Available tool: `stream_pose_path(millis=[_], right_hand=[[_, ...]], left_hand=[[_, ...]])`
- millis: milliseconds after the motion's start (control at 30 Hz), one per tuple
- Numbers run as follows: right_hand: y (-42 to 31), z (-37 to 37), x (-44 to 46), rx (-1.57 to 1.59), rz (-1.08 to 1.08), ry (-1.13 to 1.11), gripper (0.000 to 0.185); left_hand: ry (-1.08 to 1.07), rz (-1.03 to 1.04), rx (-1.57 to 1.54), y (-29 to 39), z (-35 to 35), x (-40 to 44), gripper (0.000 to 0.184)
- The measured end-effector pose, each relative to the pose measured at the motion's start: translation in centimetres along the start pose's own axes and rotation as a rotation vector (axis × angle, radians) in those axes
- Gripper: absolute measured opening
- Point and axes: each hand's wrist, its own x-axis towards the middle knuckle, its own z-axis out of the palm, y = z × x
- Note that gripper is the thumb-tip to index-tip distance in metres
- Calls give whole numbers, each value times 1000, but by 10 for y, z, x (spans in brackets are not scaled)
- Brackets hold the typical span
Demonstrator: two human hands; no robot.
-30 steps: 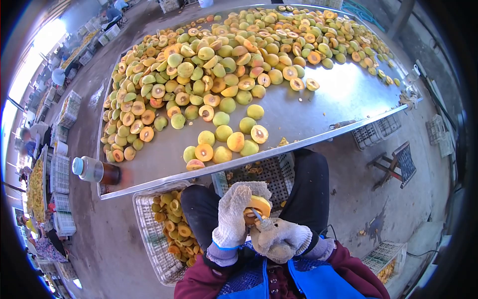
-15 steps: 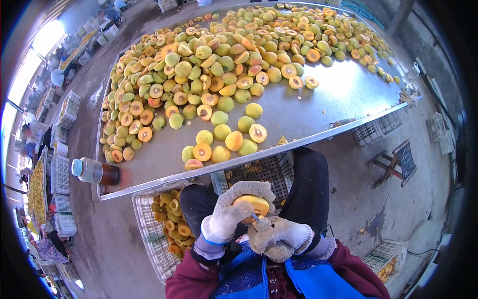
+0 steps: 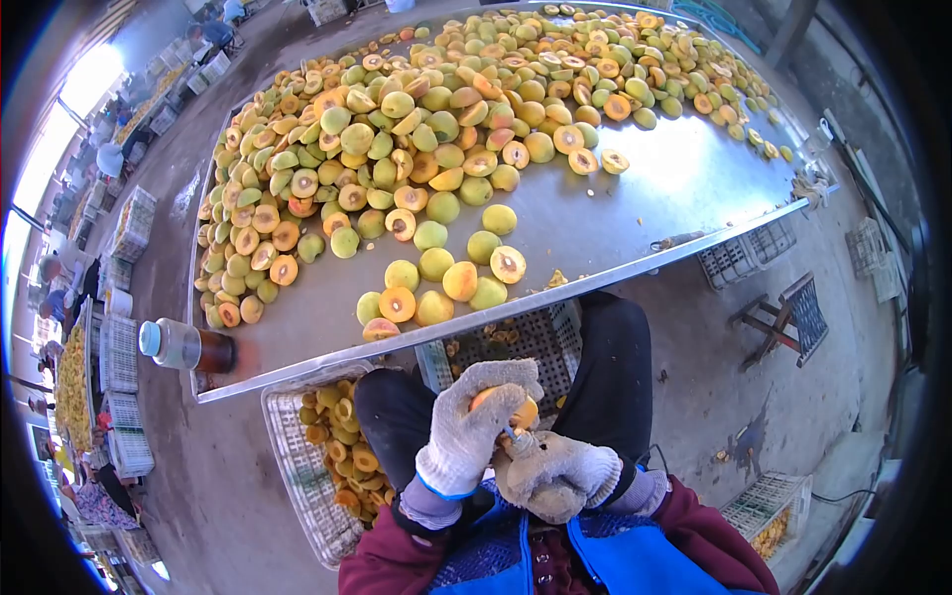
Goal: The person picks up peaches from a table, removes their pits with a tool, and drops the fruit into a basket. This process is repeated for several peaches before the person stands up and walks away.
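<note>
My left hand, in a pale knit work glove, is closed around a peach half above my lap. Its fingers cover most of the fruit, and only parts of the orange flesh show. My right hand, in a dirtier glove, is wrapped round a small tool with a bluish shaft. That shaft points up at the peach half; whether its tip is inside the flesh is hidden. Both hands are close together, nearly touching. Many halved peaches are heaped on the metal table in front of me.
Left of my legs stands a white crate holding peach halves. A dark crate sits between my knees, partly under the table edge. A jar of brown liquid lies at the left corner. To the right is a folding stool.
My left hand has turned the peach half, so its broad face no longer shows and the fingers cover more of it. My right hand has barely moved. The view has shifted slightly.
</note>
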Motion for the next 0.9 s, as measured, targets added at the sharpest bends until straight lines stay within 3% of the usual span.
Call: stream_pose_path(millis=[67, 200, 300, 367, 433, 533, 600, 767, 833, 900], right_hand=[[-4, 5, -1, 42, -4, -14, 15], [-2, 4, 0, -44, -23, -37, 16], [-12, 10, -12, -13, 26, -62, 17], [-20, 17, -16, 111, -1, -43, 20], [-18, 12, -14, 58, 15, -75, 22], [-16, 9, -16, 130, 14, -206, 22], [-13, 16, -11, 126, -9, -181, 22], [-7, 10, -2, 22, 17, -58, 24], [-6, 14, 0, -70, -16, -99, 24], [-11, 23, -4, 63, -160, -118, 22]], left_hand=[[-64, -173, -243, 5, -2, 3, 31], [-177, -63, -404, 2, -4, -1, 31], [-41, -48, -139, 1, 2, -2, 28], [-109, 287, 328, -1, -3, 8, 26], [-182, 416, 349, -4, -10, 10, 25], [-120, 426, 97, -20, -4, 0, 32], [-54, -2, -549, -9, 4, -10, 41], [107, -151, -584, -23, 1, -4, 58], [-24, -318, -1103, -39, -9, 7, 60], [-12, -365, -775, -42, -9, 4, 59]])
